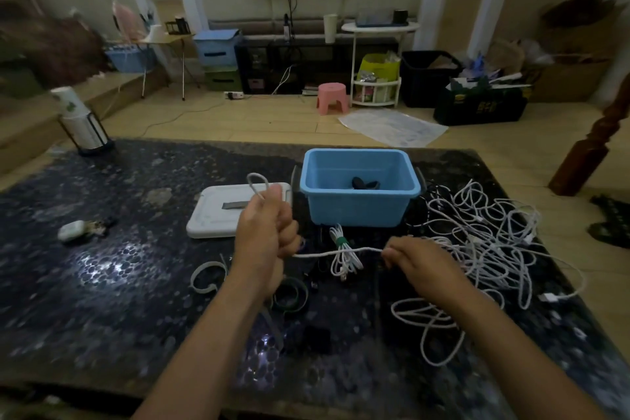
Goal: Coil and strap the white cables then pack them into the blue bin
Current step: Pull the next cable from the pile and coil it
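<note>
My left hand grips a white cable, whose looped end sticks up above the fist. The cable runs taut to my right hand, which pinches it. Below it on the dark table lies a coiled white cable bound with a green strap. A tangle of loose white cables spreads to the right. The blue bin stands just behind, with a dark item inside. Loose straps lie near my left forearm.
A white lid lies left of the bin. A small white earbud case rests at the left. A cup holder with paper cups stands at the far left corner. A wooden post rises beyond the table's right edge.
</note>
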`<state>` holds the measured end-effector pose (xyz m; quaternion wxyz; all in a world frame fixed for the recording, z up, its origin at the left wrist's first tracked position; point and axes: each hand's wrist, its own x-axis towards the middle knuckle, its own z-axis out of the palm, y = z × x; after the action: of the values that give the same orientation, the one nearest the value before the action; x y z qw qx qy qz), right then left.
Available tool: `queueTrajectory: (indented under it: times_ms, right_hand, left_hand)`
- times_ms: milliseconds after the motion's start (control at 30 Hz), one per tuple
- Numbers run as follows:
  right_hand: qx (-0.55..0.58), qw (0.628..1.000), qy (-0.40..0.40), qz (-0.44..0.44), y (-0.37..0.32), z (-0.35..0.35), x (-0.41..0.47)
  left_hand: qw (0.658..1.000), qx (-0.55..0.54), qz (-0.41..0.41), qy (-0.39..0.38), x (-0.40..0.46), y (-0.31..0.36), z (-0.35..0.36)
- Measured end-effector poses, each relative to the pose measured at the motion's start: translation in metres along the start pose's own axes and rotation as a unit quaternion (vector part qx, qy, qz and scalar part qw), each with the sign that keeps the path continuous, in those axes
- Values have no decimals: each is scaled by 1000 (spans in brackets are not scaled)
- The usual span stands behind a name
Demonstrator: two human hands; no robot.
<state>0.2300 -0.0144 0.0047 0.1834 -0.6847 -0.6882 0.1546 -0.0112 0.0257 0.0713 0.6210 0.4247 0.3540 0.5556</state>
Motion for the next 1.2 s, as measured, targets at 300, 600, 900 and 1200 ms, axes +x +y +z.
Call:
queueTrajectory:
  times_ms: [300,600,900,1200]
  right_hand:
    - [179,976,125,-21,-29,2,5]
    - [180,969,167,-13,-36,0,8]
    - [98,986,131,33,-30,-9,5]
    - [233,964,131,17,-36,-6,8]
  left_hand:
    - [964,264,-31,-23,-6,-23,1]
    - [897,391,-39,-203,-18,-30,2]
    - [899,410,32,-153,-9,-32,-10]
    - [895,435,-30,-90,-6,-33,-11]
